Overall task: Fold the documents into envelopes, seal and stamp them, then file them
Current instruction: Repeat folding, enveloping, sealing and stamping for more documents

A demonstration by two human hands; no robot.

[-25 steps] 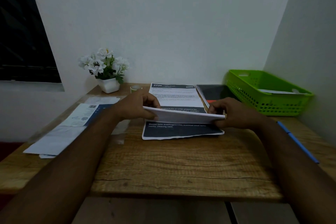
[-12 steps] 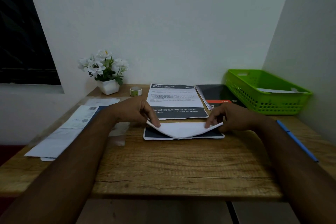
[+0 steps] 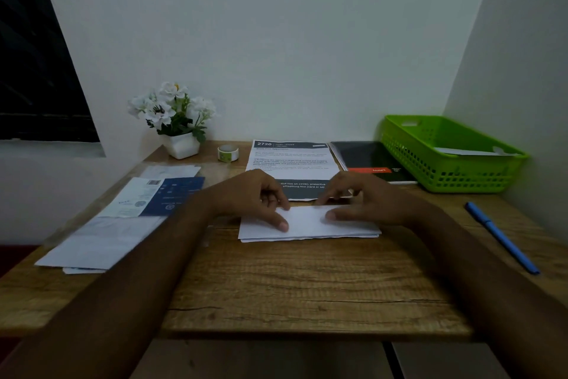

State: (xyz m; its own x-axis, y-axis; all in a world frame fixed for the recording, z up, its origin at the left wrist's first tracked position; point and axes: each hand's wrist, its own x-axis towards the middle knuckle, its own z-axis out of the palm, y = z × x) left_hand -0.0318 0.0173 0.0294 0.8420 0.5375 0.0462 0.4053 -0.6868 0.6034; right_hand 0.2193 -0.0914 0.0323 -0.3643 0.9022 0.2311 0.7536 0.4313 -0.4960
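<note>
Task item: folded paper (image 3: 310,225), white side up, flat on the surface (image 3: 307,286) in the middle, just on the near side of a printed sheet (image 3: 292,163); the hands hide whether the two touch
Left hand (image 3: 255,197): rests on the left part of the folded paper, one fingertip pressing down on it, the other fingers loosely bent; grips nothing
Right hand (image 3: 362,197): over the right part, thumb pressing on the paper, fingers spread and blurred; nothing held as far as can be seen
Step (judged): flattening the fold; envelope, seal and stamp not yet begun for this one
Near edge: several layers show, not quite flush
Nearby: pile of papers (image 3: 123,218) at left; roll of tape (image 3: 228,153) by a flower pot (image 3: 181,146) at the back; blue pen (image 3: 501,237) at right; green basket (image 3: 461,175) at back right, a paper inside
Risk 1: crease sets crooked; cause, pressing down while the layers are out of line
Risk 2: paper skids on the wood; cause, one hand pushing harder than the other
Risk 3: layers spring up on release; cause, crease pressed only where the fingertips sit
Risk 4: misjudged edges; cause, dim light
</note>
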